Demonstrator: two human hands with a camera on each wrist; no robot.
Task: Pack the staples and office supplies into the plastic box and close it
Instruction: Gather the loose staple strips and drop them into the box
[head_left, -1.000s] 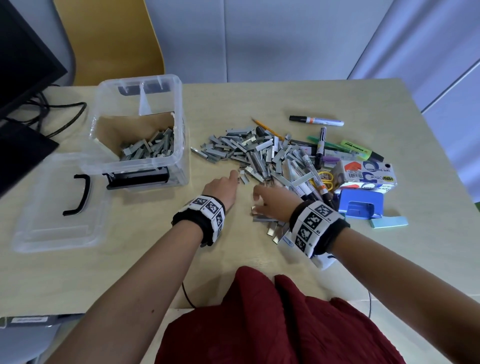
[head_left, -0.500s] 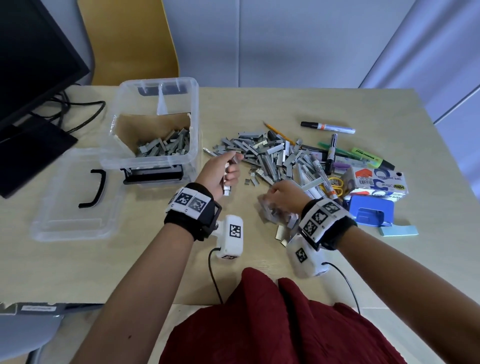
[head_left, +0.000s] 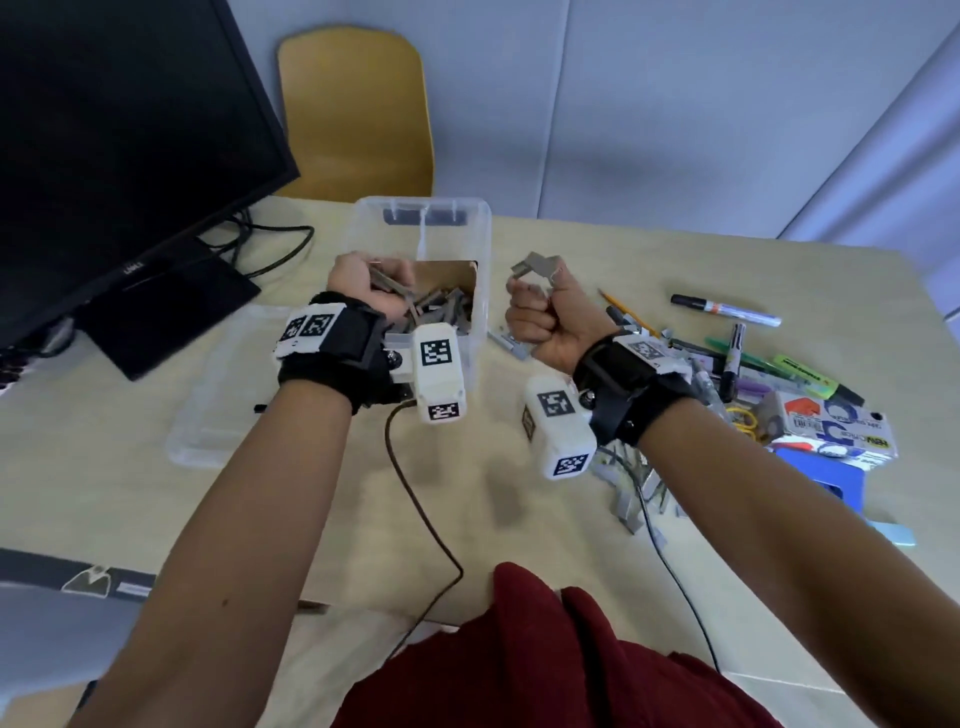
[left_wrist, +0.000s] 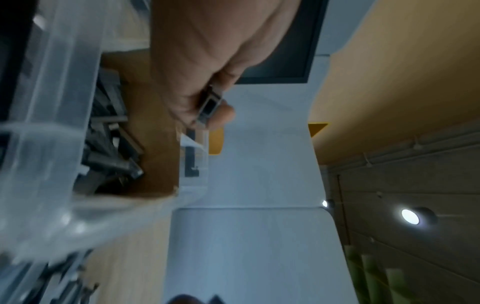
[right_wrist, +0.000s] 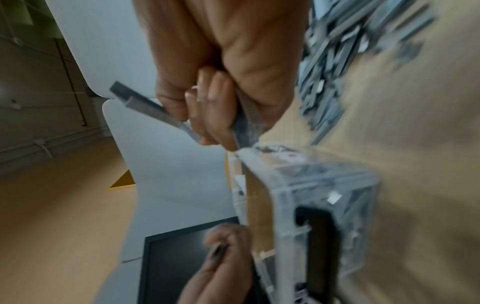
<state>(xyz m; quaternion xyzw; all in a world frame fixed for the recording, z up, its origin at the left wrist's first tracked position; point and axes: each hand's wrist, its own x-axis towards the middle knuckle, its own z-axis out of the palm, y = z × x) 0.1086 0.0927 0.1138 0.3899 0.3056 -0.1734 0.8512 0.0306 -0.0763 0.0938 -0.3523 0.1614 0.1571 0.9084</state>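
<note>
While both forearms reach forward over the tabletop (head_left: 519, 519), the right hand (head_left: 545, 322) is a raised fist clutching staple strips (head_left: 535, 267), just right of the plastic box (head_left: 431, 218). Over the open box, the left hand (head_left: 363, 283) curls around more grey strips. Inside lies a staple heap (head_left: 447, 312) against brown cardboard. Beyond the right hand, markers (head_left: 727, 312) lie scattered.

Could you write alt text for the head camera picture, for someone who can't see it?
Two hands carry staple strips: the left hand over the clear box, the right hand beside it. More staples, markers and the lid lie on the table.
</note>
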